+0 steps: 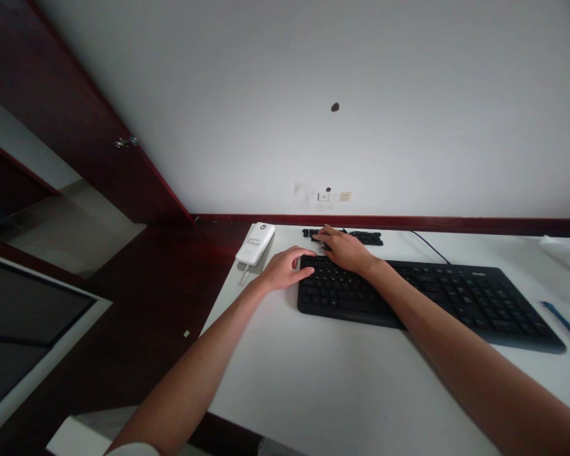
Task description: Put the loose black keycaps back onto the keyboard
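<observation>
Fingers: right hand [344,250] is curled down over the far edge of the keyboard, fingertips [320,238] on the loose black pieces, but can't tell if they're actually pinching anything. Left hand [285,268] is loosely curled, not holding anything, fingertips just about at the keyboard's left edge.

Desk: big white flat-topped desk [313,380] running under both hands and arms.

Dark wood: dark red wooden cabinet door [76,120] off to the left of the fingers, well apart.

Keyboard: full-size black plastic keyboard [475,304], right under the right fingers, stretching away to their right.

Loose bits: row of small black keycap-looking pieces [365,238] just past the keyboard, right at the right fingertips. Too small to be sure what they are, tbh.

Power bank: white rounded rectangular power bank [255,244] just left of the left fingers.

Pen: slim blue pen [565,324] well right of the fingers, past the keyboard.
</observation>
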Available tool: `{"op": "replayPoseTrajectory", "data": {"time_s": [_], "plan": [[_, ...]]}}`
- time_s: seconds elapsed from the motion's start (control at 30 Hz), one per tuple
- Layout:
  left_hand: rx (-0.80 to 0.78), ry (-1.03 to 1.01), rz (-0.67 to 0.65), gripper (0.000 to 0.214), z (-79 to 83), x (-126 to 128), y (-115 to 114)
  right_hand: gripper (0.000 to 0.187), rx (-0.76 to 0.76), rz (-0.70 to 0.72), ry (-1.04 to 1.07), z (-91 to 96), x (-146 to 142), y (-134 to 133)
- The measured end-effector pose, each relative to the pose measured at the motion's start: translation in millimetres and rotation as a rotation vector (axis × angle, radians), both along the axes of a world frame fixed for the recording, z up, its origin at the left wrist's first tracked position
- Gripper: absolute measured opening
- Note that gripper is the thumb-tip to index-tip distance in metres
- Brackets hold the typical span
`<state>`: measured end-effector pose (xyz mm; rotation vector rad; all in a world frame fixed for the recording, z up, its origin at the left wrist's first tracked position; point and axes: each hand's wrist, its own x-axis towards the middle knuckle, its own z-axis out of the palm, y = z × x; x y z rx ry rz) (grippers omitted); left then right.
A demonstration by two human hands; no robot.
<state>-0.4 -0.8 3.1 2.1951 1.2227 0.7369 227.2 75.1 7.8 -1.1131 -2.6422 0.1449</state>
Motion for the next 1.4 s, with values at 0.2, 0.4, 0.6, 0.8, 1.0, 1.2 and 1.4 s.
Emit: {"op": "replayPoseTrajectory", "data": {"time_s": [0.2,0.4,0.6,0.8,1.0,1.2,1.4], "plan": [[0.0,-0.002,0.001,0.038,-1.2,0,1,0.047,-0.011,0.003,0.003,0.9,-1,0],[0.004,-0.005,0.001,0.038,-2.8,0,1,0.045,-0.036,0.011,-0.007,9.0,0,-4],[0.013,-0.009,0.011,0.038,-2.1,0,1,0.039,-0.07,0.037,-0.003,19.3,3,-5],[0.04,-0.078,0.034,0.033,-4.0,0,3,0.034,-0.056,0.04,0.064,21.0,7,1],[0.055,-0.099,0.098,0.026,-7.5,1,6,0.036,-0.075,0.065,0.084,9.1,5,6],[0.059,-0.097,0.1,0.026,-9.7,2,6,0.03,-0.082,0.049,0.075,4.9,0,7],[0.05,-0.111,0.096,0.026,-10.9,2,8,0.029,-0.103,0.035,0.092,15.9,1,4]]}}
